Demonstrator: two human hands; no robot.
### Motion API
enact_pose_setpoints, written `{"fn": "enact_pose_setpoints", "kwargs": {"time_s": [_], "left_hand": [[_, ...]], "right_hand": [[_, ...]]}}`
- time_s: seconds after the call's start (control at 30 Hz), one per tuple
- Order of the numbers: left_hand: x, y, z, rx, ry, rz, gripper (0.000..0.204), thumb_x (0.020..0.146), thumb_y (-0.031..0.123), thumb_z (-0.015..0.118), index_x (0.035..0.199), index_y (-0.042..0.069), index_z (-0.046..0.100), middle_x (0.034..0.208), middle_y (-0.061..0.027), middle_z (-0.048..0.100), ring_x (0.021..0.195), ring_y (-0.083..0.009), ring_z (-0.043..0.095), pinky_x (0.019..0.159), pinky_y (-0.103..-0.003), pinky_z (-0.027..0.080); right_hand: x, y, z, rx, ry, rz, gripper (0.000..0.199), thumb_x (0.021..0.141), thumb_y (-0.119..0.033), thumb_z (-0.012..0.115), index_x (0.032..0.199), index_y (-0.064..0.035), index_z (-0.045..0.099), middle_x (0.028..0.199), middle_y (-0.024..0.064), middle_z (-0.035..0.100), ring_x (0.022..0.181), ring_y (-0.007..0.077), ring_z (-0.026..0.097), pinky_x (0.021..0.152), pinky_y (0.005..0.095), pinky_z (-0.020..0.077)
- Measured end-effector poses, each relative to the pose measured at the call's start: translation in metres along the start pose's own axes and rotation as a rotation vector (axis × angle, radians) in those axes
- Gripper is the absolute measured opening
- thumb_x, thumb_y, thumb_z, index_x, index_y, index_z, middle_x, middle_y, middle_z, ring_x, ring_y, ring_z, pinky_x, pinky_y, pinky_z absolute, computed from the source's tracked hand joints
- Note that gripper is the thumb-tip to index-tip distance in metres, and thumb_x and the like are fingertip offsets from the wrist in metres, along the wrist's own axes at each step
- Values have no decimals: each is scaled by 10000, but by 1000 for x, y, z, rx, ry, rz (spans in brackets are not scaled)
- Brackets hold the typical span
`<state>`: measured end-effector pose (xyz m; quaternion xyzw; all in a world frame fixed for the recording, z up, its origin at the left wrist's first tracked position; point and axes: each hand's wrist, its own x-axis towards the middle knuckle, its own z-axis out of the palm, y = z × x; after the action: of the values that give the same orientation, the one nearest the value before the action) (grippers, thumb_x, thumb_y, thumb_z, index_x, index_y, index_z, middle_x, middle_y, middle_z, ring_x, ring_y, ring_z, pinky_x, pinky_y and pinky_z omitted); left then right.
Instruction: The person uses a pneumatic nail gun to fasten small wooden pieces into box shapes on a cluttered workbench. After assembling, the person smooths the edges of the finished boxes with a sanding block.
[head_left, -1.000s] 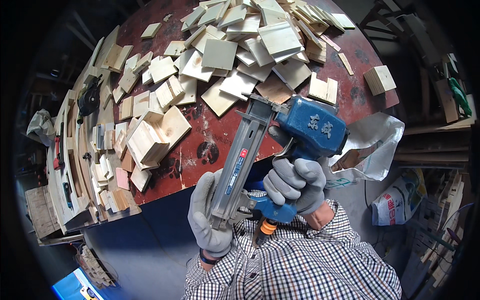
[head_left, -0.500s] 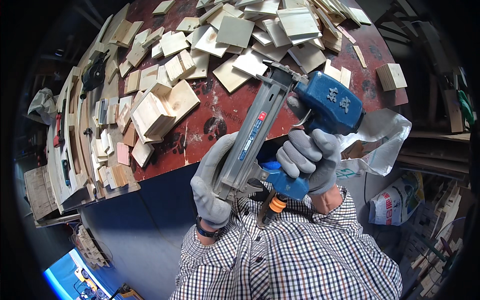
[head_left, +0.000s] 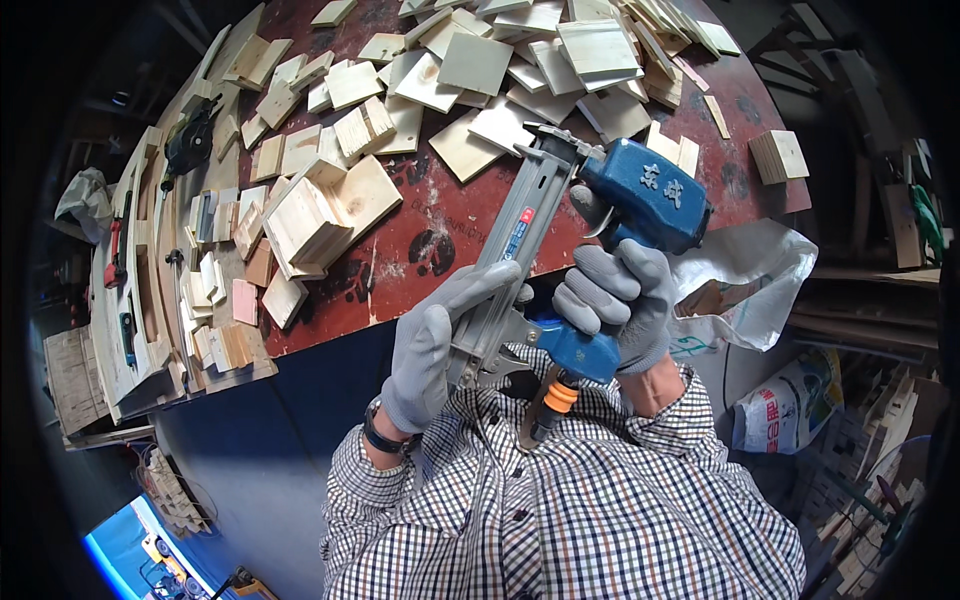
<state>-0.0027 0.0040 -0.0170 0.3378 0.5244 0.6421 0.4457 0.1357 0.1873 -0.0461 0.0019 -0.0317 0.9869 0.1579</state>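
A blue and grey air nail gun (head_left: 645, 200) is held up before my chest, its long grey magazine slanting from upper right to lower left. My right hand (head_left: 620, 305), in a grey work glove, is closed round its blue handle below the trigger. My left hand (head_left: 430, 345), gloved too, supports the magazine's lower half. Its fingers stretch across the side, and a fingertip shows past the far edge. From the handle's base an orange and black hose fitting (head_left: 555, 402) hangs against my checked shirt.
Beyond my hands, a red work table (head_left: 465, 215) bears many loose wooden boards (head_left: 475, 62) and a joined wooden piece (head_left: 320, 220). Tools, including a dark power drill (head_left: 188, 145), lie at the left. A white sack (head_left: 770, 290) stands off the table's right corner.
My left hand has shifted on the magazine, its fingers now stretched over the side, covering part of the label. The nail gun has moved slightly left; my right hand keeps its grip.
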Motion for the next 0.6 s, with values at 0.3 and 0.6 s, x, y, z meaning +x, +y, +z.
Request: {"fn": "enact_pose_setpoints", "kwargs": {"time_s": [0.3,0.6], "left_hand": [[6,-2,-1,-150,18,84,1040,1024,785,208,1412,-111,564,1436,-253,588,1252,-335,645,1100,-431,508],[-3,-18,-8,-109,118,189,927,1054,722,269,1270,-100,640,1385,-269,636,1228,-387,661,1070,-476,531]], "right_hand": [[1,-1,-1,39,57,-12,362,1108,-304,428,760,-204,432,729,-87,392,593,89,418,662,353,459],[-13,9,18,-297,338,-24,493,1041,-334,607,1403,-4,554,1211,130,684,1092,282,694,1004,471,572]]}}
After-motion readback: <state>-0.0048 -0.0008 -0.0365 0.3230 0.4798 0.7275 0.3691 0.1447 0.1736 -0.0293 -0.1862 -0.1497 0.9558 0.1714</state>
